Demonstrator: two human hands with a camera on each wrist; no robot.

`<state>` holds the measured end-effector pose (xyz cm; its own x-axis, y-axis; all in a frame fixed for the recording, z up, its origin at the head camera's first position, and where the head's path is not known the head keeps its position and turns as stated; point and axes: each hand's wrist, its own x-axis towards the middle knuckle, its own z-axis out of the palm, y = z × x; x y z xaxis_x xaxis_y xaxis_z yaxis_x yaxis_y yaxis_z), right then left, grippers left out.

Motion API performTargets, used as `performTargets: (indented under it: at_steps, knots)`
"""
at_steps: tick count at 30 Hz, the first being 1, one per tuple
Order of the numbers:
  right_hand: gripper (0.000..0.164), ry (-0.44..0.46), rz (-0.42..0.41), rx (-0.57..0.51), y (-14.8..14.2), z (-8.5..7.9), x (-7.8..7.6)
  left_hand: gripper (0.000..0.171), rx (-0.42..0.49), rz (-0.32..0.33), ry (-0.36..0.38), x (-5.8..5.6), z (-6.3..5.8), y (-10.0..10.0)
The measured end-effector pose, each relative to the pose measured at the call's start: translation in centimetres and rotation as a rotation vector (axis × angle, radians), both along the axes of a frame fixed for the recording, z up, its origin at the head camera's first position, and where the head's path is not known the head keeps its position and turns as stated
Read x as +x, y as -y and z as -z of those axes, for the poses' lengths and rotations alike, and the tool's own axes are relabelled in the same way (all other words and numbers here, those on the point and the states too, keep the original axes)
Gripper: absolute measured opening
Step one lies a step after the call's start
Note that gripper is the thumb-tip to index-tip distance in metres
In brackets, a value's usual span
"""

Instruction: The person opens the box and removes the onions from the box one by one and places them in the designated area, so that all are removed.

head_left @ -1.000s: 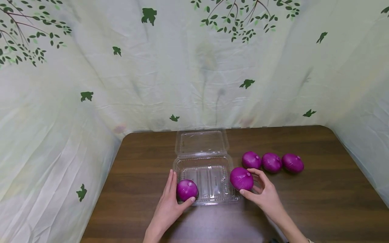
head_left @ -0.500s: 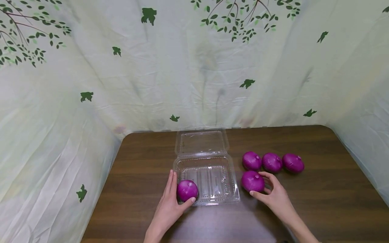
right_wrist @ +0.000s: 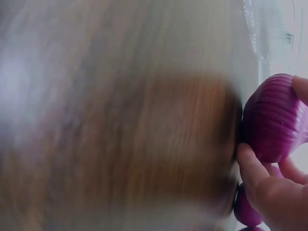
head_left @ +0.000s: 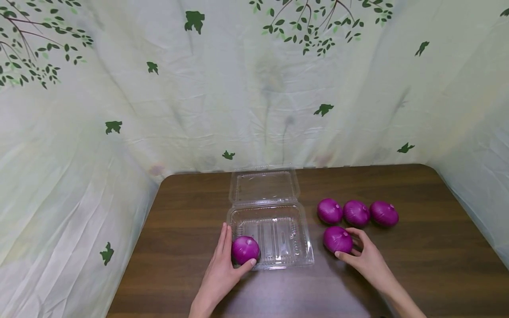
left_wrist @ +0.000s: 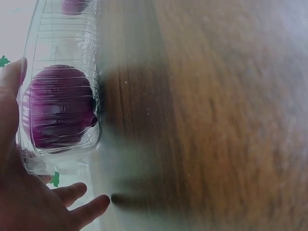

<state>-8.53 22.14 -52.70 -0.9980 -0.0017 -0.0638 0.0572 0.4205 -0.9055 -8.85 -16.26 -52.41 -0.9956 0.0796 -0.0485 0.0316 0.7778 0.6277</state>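
Note:
A purple onion (head_left: 338,240) is held between the thumb and fingers of my right hand (head_left: 367,258), close over the table just right of a clear plastic container (head_left: 278,266). In the right wrist view the held onion (right_wrist: 272,120) shows its ribbed skin. My left hand (head_left: 220,274) holds the container's near left corner, thumb at the front rim and straight fingers along the left side. Inside that corner sits another onion (head_left: 245,250), also visible through the clear wall in the left wrist view as a purple onion (left_wrist: 60,106).
Behind the right hand, three more onions stand in a row: a left one (head_left: 329,211), a middle one (head_left: 356,213) and a right one (head_left: 384,213). The container's hinged lid (head_left: 264,186) lies open at the back. A leaf-patterned curtain (head_left: 238,88) borders the wooden table (head_left: 191,198).
My right hand has carried its onion rightward and slightly nearer, from the container's right edge to beside it. My left hand and the onion in the container have stayed put.

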Motion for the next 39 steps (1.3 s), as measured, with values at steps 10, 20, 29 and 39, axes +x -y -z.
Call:
performTargets:
  at_steps: [10,20,29,39]
  knots:
    - [0.074,0.008,-0.003,-0.028,-0.1,0.0,0.1,0.114,0.003,0.004,-0.003,0.0,0.1,0.0]
    - [0.072,0.015,0.006,-0.037,-0.3,0.1,0.2,0.114,0.007,0.002,-0.003,0.1,0.0,-0.1]
    - [0.072,0.004,0.012,0.069,-0.5,-0.7,0.8,0.114,0.009,0.0,-0.001,0.2,0.0,-0.1]
    - [0.059,-0.268,0.057,0.254,0.1,-2.4,1.4,0.114,0.001,0.002,-0.017,0.1,-0.1,-0.1]
